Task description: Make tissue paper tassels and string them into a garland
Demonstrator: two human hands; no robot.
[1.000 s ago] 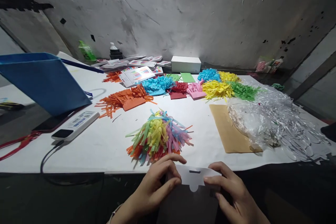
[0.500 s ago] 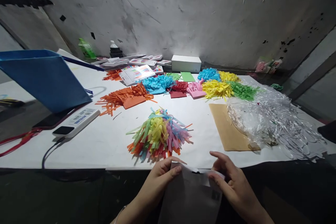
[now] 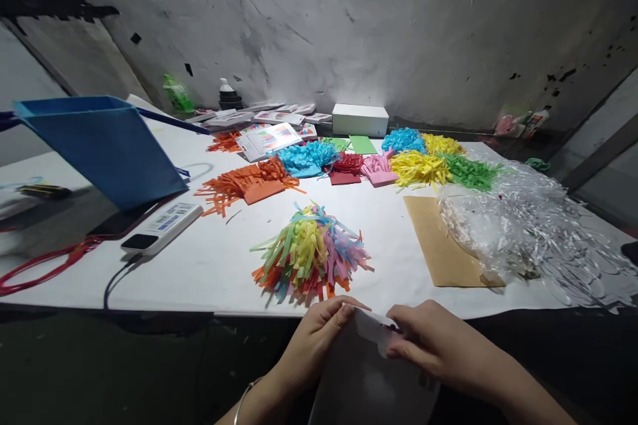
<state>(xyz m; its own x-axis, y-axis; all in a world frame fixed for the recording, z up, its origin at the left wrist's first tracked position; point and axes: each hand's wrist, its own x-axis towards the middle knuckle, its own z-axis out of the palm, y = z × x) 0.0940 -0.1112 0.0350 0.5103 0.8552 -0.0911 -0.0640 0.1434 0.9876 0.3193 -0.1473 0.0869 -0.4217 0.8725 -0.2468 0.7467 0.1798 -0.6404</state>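
Below the table's front edge I hold a flat white box [image 3: 376, 378] with a flap along its top. My left hand [image 3: 323, 329] grips the box's upper left corner, thumb in front and fingers behind. My right hand [image 3: 423, 339] pinches the flap near a small dark slot at the top; its fingertips are partly hidden. Just beyond my hands, a heap of multicoloured tissue-paper fringe [image 3: 314, 252] lies on the white tabletop [image 3: 209, 279]. Shadow covers the lower part of the box.
Behind the heap lie orange [image 3: 249, 182], blue, red, pink, yellow and green fringe bundles. A brown envelope [image 3: 428, 246] and tangled clear plastic strands [image 3: 548, 232] are at right. On the left are a blue bin [image 3: 104, 146] and a white corded device [image 3: 162, 229]. Printed flat boxes [image 3: 269, 139] sit at back.
My right hand has moved inward from the box's right edge and closed on the top flap. My left hand keeps its hold. The whole view has shifted slightly.
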